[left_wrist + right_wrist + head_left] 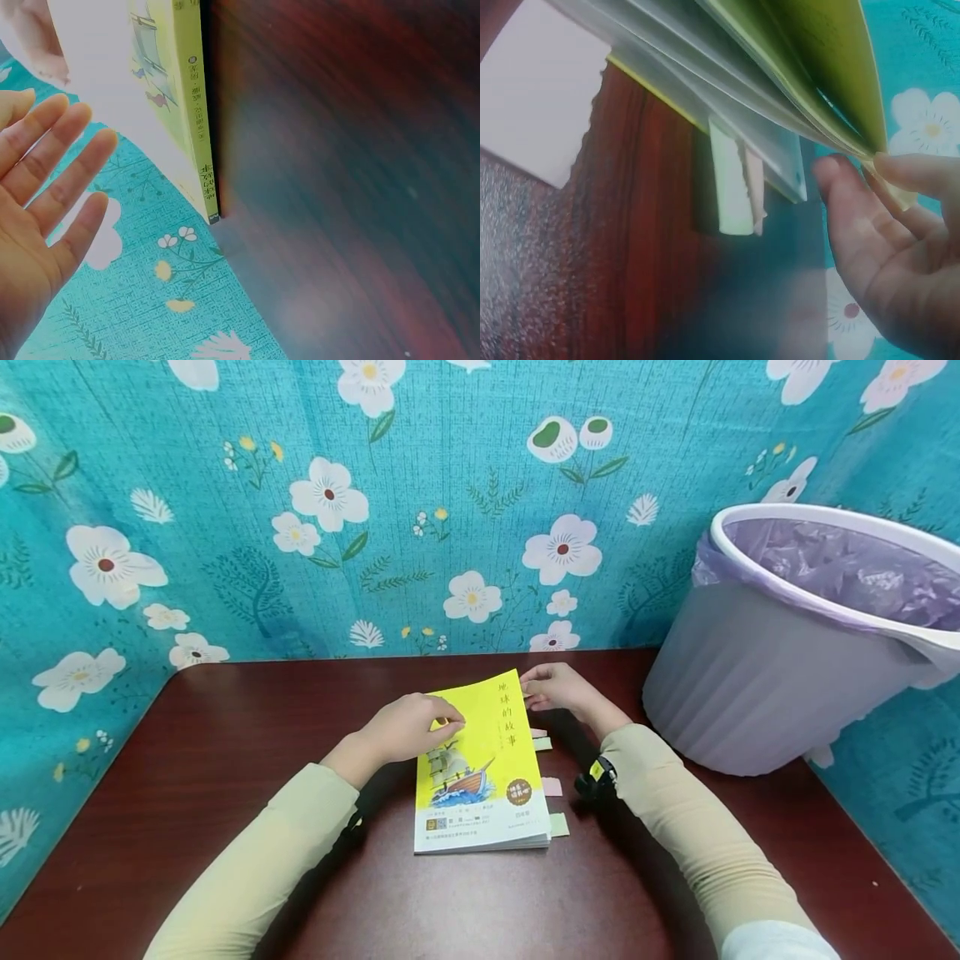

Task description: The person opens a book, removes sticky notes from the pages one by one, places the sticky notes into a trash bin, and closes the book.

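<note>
A paperback book [468, 752] with a yellow and white cover, showing a sailing ship, lies on the dark red table. My left hand [408, 727] is over the left side of its cover; its fingers look relaxed and spread in the left wrist view, and I cannot tell whether they touch. At the book's upper right corner, my right hand [558, 687] pinches a small yellow sticky tab [900, 195] at the page edge. The cover and some pages there stand lifted and fanned. Green [731, 180] and pink [552, 787] sticky tabs stick out along the right edge.
A grey trash bin [750, 668] with a purple liner bag stands at the right, past my right forearm. Behind the table [225, 760] hangs a blue flowered cloth [420, 485], which also covers both sides.
</note>
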